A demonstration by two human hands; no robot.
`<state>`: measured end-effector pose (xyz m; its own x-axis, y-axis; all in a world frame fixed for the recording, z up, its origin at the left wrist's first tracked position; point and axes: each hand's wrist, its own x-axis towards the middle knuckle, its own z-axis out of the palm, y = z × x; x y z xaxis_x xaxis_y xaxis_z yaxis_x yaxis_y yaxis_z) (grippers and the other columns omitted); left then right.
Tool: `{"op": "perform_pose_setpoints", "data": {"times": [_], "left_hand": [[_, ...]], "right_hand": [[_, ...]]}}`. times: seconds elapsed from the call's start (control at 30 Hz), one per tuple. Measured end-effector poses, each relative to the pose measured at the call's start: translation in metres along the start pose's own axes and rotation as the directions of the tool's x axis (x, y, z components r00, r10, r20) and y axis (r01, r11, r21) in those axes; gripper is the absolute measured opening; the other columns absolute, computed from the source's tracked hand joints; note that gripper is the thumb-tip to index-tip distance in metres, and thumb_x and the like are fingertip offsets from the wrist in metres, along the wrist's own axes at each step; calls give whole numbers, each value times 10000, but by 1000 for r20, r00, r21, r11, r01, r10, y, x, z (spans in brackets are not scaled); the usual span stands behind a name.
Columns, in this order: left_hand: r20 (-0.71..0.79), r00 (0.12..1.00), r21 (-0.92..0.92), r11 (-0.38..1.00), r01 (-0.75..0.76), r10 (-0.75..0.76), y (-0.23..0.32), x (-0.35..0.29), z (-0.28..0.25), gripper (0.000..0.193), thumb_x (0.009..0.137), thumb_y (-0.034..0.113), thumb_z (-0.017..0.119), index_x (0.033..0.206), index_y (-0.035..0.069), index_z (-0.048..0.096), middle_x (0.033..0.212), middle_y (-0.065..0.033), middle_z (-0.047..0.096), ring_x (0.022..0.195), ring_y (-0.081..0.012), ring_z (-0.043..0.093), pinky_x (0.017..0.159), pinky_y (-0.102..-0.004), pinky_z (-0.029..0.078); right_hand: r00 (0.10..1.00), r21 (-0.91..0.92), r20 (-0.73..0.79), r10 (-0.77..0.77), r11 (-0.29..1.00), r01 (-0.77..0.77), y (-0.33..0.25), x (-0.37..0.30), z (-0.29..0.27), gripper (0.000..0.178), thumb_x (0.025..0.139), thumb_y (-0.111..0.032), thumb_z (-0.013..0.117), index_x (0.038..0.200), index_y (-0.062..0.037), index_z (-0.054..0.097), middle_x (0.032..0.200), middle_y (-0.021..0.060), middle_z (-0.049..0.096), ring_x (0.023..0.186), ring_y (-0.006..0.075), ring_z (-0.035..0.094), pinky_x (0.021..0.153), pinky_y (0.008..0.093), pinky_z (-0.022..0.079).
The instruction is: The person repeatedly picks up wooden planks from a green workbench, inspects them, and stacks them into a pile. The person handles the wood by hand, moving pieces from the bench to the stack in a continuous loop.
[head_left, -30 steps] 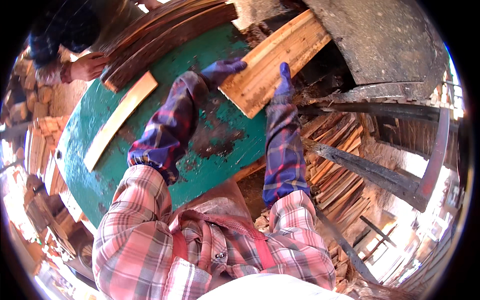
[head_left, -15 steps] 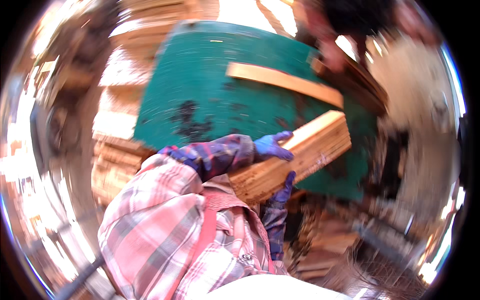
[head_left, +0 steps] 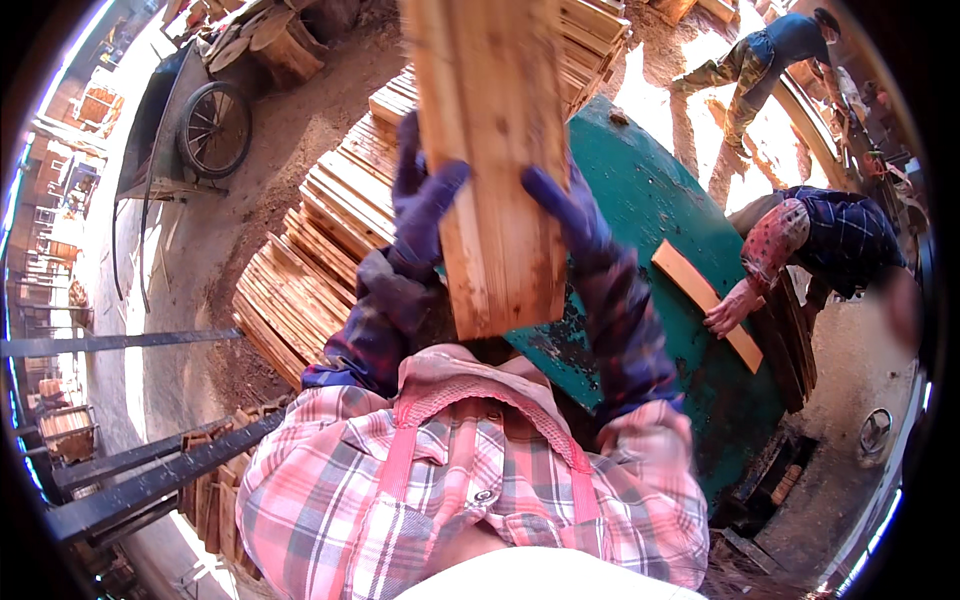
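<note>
A thick bundle of wooden boards is raised lengthwise in front of my chest, its near end close to my collar. My left hand, in a purple-blue glove, clasps its left side with the thumb on the top face. On the right side, my gloved right hand grips it the same way. The bundle hides some of the fingers. Beneath and to the right lies the green tabletop. A single loose board rests there, with a co-worker's hand on it.
Long stacked rows of boards run along my left. A wheeled cart stands at the far left. Dark metal bars jut in at lower left. One co-worker bends over the table's right side; another person stoops farther back.
I have turned left, away from the table's middle toward the stacked rows. The bundle, earlier slanted over the green tabletop, now points straight ahead, with both hands still on it.
</note>
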<state>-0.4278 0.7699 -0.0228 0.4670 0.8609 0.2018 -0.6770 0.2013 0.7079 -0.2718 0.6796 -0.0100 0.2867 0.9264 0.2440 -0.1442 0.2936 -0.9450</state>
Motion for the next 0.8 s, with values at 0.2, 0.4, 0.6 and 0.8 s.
{"op": "perform_pose_setpoints", "data": {"times": [0.2, 0.4, 0.6, 0.8], "left_hand": [[-229, 953, 70, 980, -188, 199, -50, 176, -47, 692, 862, 178, 723, 1441, 96, 354, 1239, -110, 570, 1070, -227, 584, 905, -346, 496], [580, 716, 781, -17, -624, 388, -176, 200, -92, 318, 839, 118, 648, 1147, 54, 598, 1155, -237, 590, 1165, -371, 534, 990, -406, 444], [406, 657, 235, 767, 597, -635, -226, 12, 97, 492, 929, 264, 618, 1348, 36, 503, 1193, -144, 612, 1057, -227, 586, 899, -338, 484], [550, 169, 509, 488, 709, -818, -274, -97, 175, 496, 950, 252, 592, 1353, -12, 477, 1174, -121, 635, 1055, -209, 600, 921, -323, 471]], "right_hand": [[984, -587, -37, 175, 793, -163, 7, 153, -56, 872, 771, -519, 736, 1401, 1, 431, 1354, 175, 531, 1260, 278, 500, 1064, 358, 384], [870, -662, -485, 91, 612, -433, 94, 34, -123, 772, 797, -462, 709, 1326, 55, 489, 1356, 267, 500, 1293, 330, 473, 1067, 368, 393], [472, -375, -826, 308, 324, -868, 142, -288, -155, 759, 780, -426, 706, 1340, 37, 486, 1415, 239, 451, 1339, 311, 424, 1119, 389, 332], [227, -241, -955, -189, 56, -969, 131, -443, -110, 732, 778, -426, 713, 1387, -106, 460, 1470, 140, 408, 1338, 328, 402, 1094, 425, 354]]}}
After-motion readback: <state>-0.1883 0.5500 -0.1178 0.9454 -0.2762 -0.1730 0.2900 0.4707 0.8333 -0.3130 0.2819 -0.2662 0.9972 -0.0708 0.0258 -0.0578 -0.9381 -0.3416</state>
